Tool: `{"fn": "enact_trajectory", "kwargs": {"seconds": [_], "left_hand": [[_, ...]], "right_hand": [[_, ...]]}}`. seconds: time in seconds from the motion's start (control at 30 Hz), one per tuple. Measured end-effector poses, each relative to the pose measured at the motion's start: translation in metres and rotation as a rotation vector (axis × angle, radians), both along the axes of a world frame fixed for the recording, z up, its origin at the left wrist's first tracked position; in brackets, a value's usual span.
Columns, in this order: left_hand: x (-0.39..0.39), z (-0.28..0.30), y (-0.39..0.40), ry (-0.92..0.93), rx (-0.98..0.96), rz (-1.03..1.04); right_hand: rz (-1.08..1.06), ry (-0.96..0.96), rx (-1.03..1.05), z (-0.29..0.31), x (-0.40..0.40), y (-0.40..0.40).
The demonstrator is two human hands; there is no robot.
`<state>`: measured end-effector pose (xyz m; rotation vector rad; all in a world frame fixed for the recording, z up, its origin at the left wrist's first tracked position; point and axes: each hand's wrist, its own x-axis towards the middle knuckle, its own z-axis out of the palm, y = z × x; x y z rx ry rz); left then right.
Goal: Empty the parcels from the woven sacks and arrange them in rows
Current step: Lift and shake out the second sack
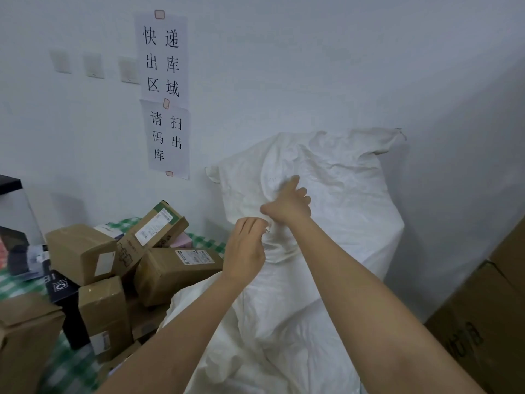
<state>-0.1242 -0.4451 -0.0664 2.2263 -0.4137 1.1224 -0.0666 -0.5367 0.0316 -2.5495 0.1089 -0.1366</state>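
Woven sack (pixel 326 200): white, crumpled and upended, it leans against the wall with its closed bottom corners uppermost; its lower part trails toward the camera over the checked counter (pixel 71 365).
Left hand (pixel 247 248): fingers curled into a gathered fold at the sack's middle, apparently pinching the cloth; the fingertips are hidden from view.
Right hand (pixel 287 203): just above the left, thumb and lower fingers bunching the same fold, forefinger stretched out along the cloth.
Step in hand: judged to be lifting and shaking the sack to clear it. The cloth hangs slack with no hard bulges showing, so little or nothing appears to remain inside; this cannot be confirmed.
Method advised: take a fuller grip higher up, near the bottom corners, keep the mouth low and pointed at bare counter, and shake toward the pile, not onto it.
Parcels (pixel 147 251): brown cartons lie heaped and tilted at left, touching one another, not yet in rows.
Risk: a pinch at mid-cloth may slip; falling parcels could topple the heap.
Surroundings: printed notices (pixel 164 89) on the wall; a large carton (pixel 488 322) at right.
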Motion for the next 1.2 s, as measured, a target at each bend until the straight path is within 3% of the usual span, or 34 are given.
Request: {"fn": "enact_trajectory", "kwargs": {"seconds": [0.27, 0.33, 0.4, 0.47, 0.57, 0.63, 0.73, 0.87, 1.07, 1.2], "left_hand": [[0.004, -0.003, 0.004, -0.017, 0.055, -0.07], [-0.003, 0.002, 0.007, 0.161, -0.076, -0.217], [-0.007, 0.015, 0.01, 0.414, -0.396, -0.348], [0.004, 0.024, 0.013, 0.536, -0.612, -0.243], [0.029, 0.03, 0.023, 0.778, -0.685, -0.045], [0.042, 0.032, 0.027, 0.966, -0.754, -0.06], [0.051, 0.039, 0.028, 1.067, -0.879, -0.174], [0.061, 0.043, 0.025, 1.035, -0.708, -0.197], [0.074, 0.045, 0.02, 0.888, -0.214, -0.194], [0.077, 0.041, 0.02, 0.742, -0.19, -0.161]], "right_hand": [[0.089, 0.0, 0.073, 0.006, 0.002, -0.024], [0.154, 0.002, 0.185, 0.004, 0.001, -0.033], [0.172, -0.01, 0.321, 0.002, -0.001, -0.041], [0.171, -0.037, 0.402, -0.001, -0.004, -0.047], [0.156, -0.105, 0.436, -0.006, -0.009, -0.053], [0.137, -0.118, 0.469, -0.009, -0.012, -0.057], [0.096, -0.118, 0.43, -0.01, -0.012, -0.058], [-0.042, -0.132, 0.249, -0.009, -0.017, -0.052], [-0.011, -0.348, 0.299, -0.023, -0.023, -0.052], [0.074, -0.382, 0.341, -0.024, -0.026, -0.057]]}}
